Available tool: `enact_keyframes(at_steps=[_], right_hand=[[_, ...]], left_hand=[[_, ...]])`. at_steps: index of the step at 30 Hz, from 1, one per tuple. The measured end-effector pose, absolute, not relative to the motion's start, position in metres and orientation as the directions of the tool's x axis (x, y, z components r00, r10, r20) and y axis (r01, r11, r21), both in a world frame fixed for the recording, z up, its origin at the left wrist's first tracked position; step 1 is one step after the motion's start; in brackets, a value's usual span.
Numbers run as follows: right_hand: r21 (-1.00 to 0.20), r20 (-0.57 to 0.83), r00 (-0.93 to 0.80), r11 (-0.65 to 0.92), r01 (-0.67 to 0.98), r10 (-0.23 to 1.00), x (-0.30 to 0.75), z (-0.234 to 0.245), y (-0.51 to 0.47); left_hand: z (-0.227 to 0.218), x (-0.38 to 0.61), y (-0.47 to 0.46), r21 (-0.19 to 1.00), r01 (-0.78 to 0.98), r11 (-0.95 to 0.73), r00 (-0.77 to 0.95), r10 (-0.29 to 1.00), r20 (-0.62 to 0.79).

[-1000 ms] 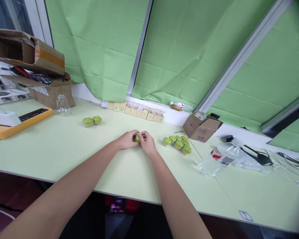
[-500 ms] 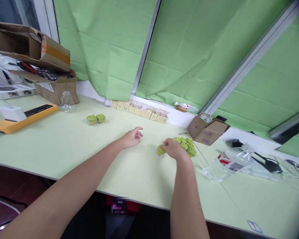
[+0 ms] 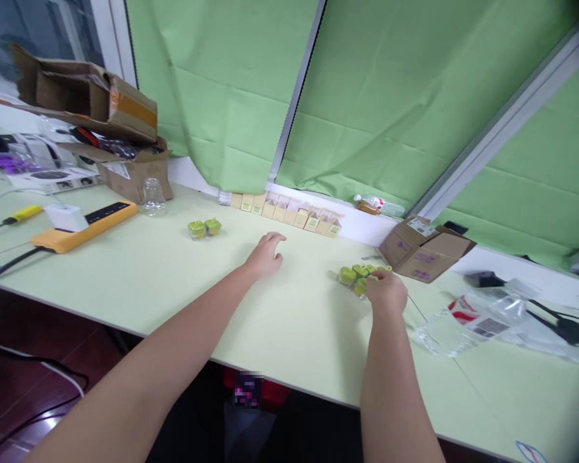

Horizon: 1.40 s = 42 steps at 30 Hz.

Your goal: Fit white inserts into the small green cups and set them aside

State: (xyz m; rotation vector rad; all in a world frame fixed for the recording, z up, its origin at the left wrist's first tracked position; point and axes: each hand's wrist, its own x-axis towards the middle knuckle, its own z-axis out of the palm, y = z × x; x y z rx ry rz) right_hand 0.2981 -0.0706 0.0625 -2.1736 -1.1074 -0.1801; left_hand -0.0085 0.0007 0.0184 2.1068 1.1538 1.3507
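Several small clear containers with green lids and little yellow loops stand bunched on the right half of the table. Over the right side of this bunch is my right hand, its fingers pinched at a green-lidded container and hiding part of the group. My left hand hovers above or rests lightly on the middle of the table, fingers loosely bent and apart, holding nothing. Two more green-lidded containers sit side by side to the left, beyond my left hand.
Small cardboard boxes line the table's back edge. A carton and a large plastic bottle lie at the right. On the left are a yellow power strip, a clear jar, a screwdriver and stacked cardboard boxes.
My right hand, at a container left of the bunch before, has moved right to the bunch's right side. My left hand has shifted slightly away from me. The view has turned a little left.
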Motion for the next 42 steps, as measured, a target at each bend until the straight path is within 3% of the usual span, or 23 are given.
enact_keyframes(at_steps=[2,4,6,9,13,18,22,26,29,34,36,39,42], right_hand=[[-0.534,0.515,0.61,-0.331,0.778,0.602,0.285,0.067,-0.07],[-0.547,0.614,0.56,-0.212,0.81,0.556,0.265,0.071,-0.068],[-0.537,0.651,0.463,-0.067,0.841,0.601,0.241,0.07,-0.066],[-0.509,0.633,0.234,0.169,0.844,0.738,0.207,0.06,-0.063],[-0.509,0.586,0.032,0.337,0.792,0.81,0.182,0.044,-0.061],[-0.601,0.502,0.045,0.312,0.736,0.864,0.178,0.032,-0.056],[-0.779,0.336,0.073,0.233,0.582,0.939,0.176,0.024,-0.051],[-0.905,0.245,0.002,0.228,0.36,0.97,0.172,0.02,-0.048],[-0.928,0.213,-0.137,0.245,0.283,0.967,0.174,0.019,-0.047],[-0.887,0.241,-0.103,0.262,0.381,0.965,0.183,0.014,-0.043],[-0.818,0.294,0.015,0.243,0.521,0.956,0.186,0.014,-0.042],[-0.662,0.485,0.172,0.232,0.713,0.857,0.188,0.021,-0.047],[-0.643,0.581,0.211,0.284,0.711,0.786,0.182,0.032,-0.056]], left_hand=[[0.028,-0.026,0.008,0.675,0.52,-0.523,-0.024,0.781,0.624],[0.036,-0.048,0.016,0.735,0.567,-0.371,-0.277,0.755,0.595],[0.038,-0.071,0.023,0.776,0.599,-0.198,-0.431,0.737,0.52],[0.034,-0.095,0.029,0.795,0.606,0.017,-0.514,0.772,0.374],[0.028,-0.103,0.032,0.773,0.63,0.08,-0.469,0.832,0.297],[0.034,-0.08,0.028,0.734,0.675,-0.071,-0.32,0.869,0.378],[0.039,-0.037,0.015,0.841,0.453,-0.298,-0.094,0.922,0.377],[0.039,0.006,-0.009,0.909,0.249,-0.333,0.219,0.934,0.282],[0.04,0.022,-0.022,0.927,0.186,-0.325,0.341,0.906,0.249],[0.046,0.016,-0.019,0.936,0.027,-0.351,0.227,0.914,0.337],[0.049,0.01,-0.015,0.952,-0.094,-0.291,0.169,0.938,0.304],[0.049,0.004,-0.011,0.955,-0.247,-0.166,0.151,0.967,0.207],[0.049,0.004,-0.013,0.91,-0.412,-0.048,0.205,0.968,0.144]])
